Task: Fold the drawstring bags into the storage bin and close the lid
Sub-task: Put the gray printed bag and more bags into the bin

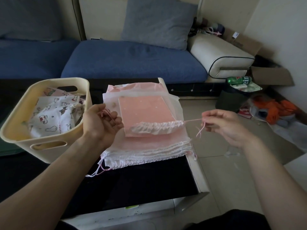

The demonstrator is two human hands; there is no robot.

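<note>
Dark clothing at the bottom edge lies closest to the lens, and from there two bare forearms reach out over a black table (149, 183); only the head view is given. On the left, the left hand (101, 121) is turned palm up with its fingers curled, gripping a bunch of thin pink drawstring (107, 113) just beside the bin's right wall; on the right, the right hand (222, 123) hangs past the table's edge above the tiled floor, thumb and forefinger pinching the other pink cord (193, 120), whose loose ends dangle below the fingers; the remaining fingers are loosely bent. Between the two hands stretches the top drawstring bag (142, 113), pink with a sheer white layer; its gathered white mouth (157, 128) is bunched along the cord, which runs taut to the right hand. That bag rests on a stack of similar pink-and-white bags (149, 150), whose ruffled mouths face the camera and whose cords trail off the stack's near left corner onto the table. A cream storage bin (49, 146) stands on the table just left of the stack, well filled with white cartoon-print bags (54, 117); no lid is on it. Beyond the table are a blue sofa (132, 62) and a grey cushion (157, 22); a green can (239, 80) sits on clutter at the right.
</note>
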